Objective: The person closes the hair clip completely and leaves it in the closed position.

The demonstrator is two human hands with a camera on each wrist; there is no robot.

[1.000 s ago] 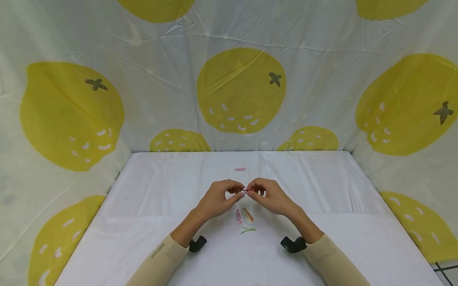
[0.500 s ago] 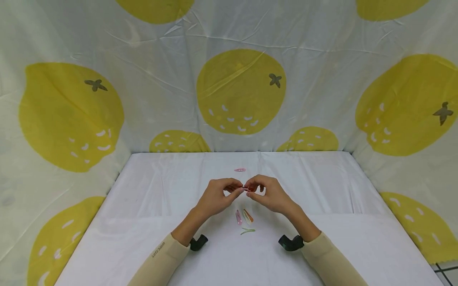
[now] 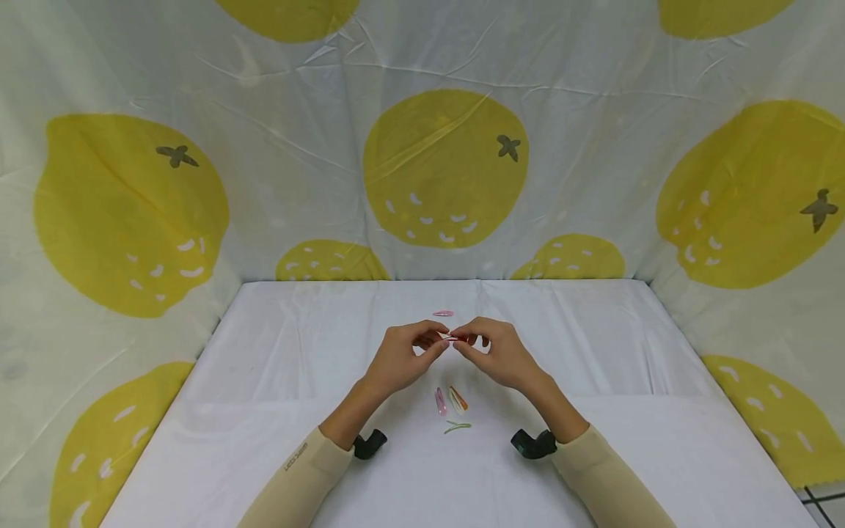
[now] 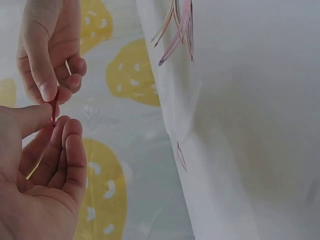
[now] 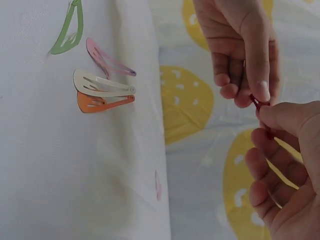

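Note:
Between both hands, above the table, is a small red snap hair clip (image 3: 452,339). My left hand (image 3: 404,357) pinches one end with thumb and fingertips. At the other end, my right hand (image 3: 499,356) pinches it the same way. Fingertips cover most of the clip; a slim red part (image 4: 54,107) shows in the left wrist view. Below the hands lie a pink hair clip (image 3: 441,401), a white hair clip (image 5: 100,85) overlapping an orange hair clip (image 5: 97,104), and a green hair clip (image 5: 69,35) with its parts spread apart.
Another pink hair clip (image 3: 443,313) lies beyond the hands, towards the back of the white-covered table (image 3: 297,440). Lemon-print cloth (image 3: 445,169) hangs behind the table and along both sides. Dark wrist cameras (image 3: 535,444) sit at both cuffs.
Both hands have risen slightly in the head view, away from the body. The red hair clip has turned between the fingertips. The clips on the table have stayed put.

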